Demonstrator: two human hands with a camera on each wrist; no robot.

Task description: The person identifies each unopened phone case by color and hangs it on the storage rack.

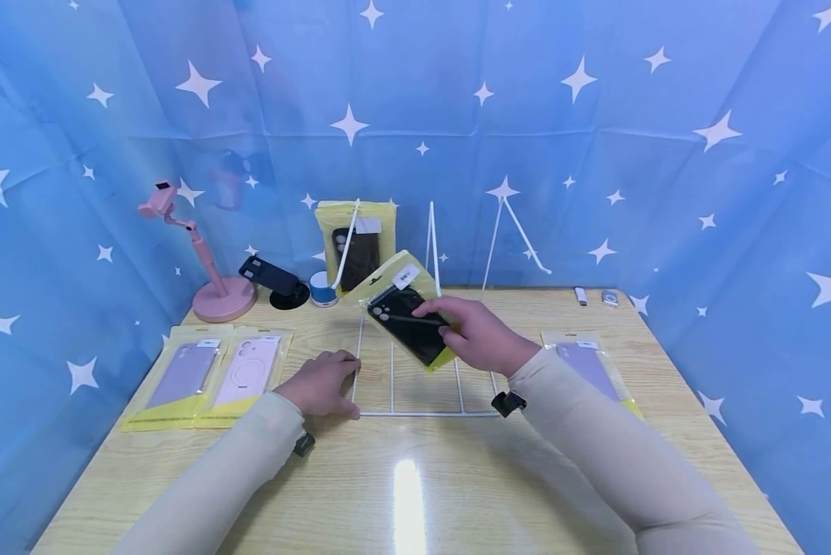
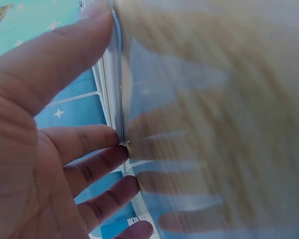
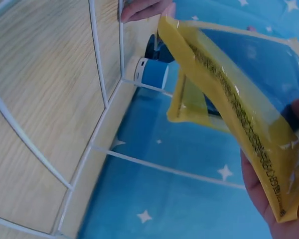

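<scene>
Blue star-print curtains (image 1: 422,77) back a wood-grain bench (image 1: 526,493). Over the white wire rack (image 1: 422,415), the right hand (image 1: 481,333) holds a bagged black phone case (image 1: 405,321), fingers clamped on it. The left hand (image 1: 321,384), fingers apart, touches the rack's left side; another bagged case (image 1: 365,258) hangs behind.

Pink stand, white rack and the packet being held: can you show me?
Pink stand (image 1: 209,266): head view, on its pole.
White rack (image 1: 425,414): head view, on its front bar.
Packet (image 1: 403,317): head view, on its clear front.

A table (image 1: 332,501) bears a white rack (image 1: 415,414), pink stand (image 1: 210,266) and bagged phone cases (image 1: 185,374)
</scene>
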